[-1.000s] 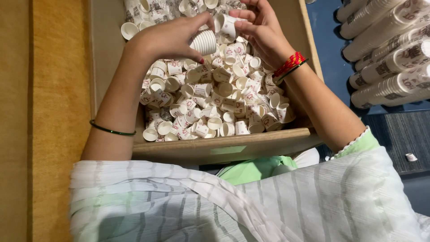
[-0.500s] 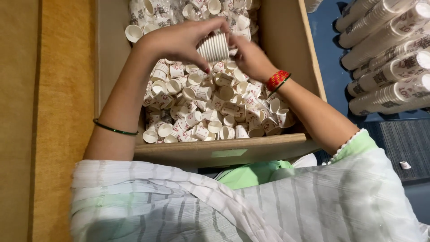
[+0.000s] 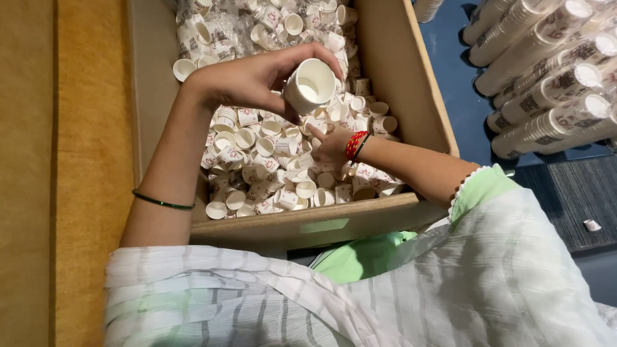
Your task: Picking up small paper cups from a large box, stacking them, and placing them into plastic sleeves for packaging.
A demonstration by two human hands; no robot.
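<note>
My left hand (image 3: 257,80) grips a short stack of small white paper cups (image 3: 310,85), mouth turned toward me, above a cardboard box (image 3: 398,71). The box is full of several loose small paper cups (image 3: 263,151) with printed sides. My right hand (image 3: 329,149) reaches down into the pile below the stack, fingers curled among the cups; whether it holds one is hidden. A red thread bracelet (image 3: 355,145) circles the right wrist and a thin green bangle (image 3: 162,202) the left forearm.
Long stacked columns of paper cups (image 3: 546,77) lie on the blue floor at the upper right. A single stray cup (image 3: 592,225) sits on a dark mat at the right. Yellow-brown carpet (image 3: 64,160) lies left of the box. My striped white and green clothing fills the bottom.
My right hand has dropped from beside the stack down into the loose cups. The left hand has tilted the stack so its open mouth faces me.
</note>
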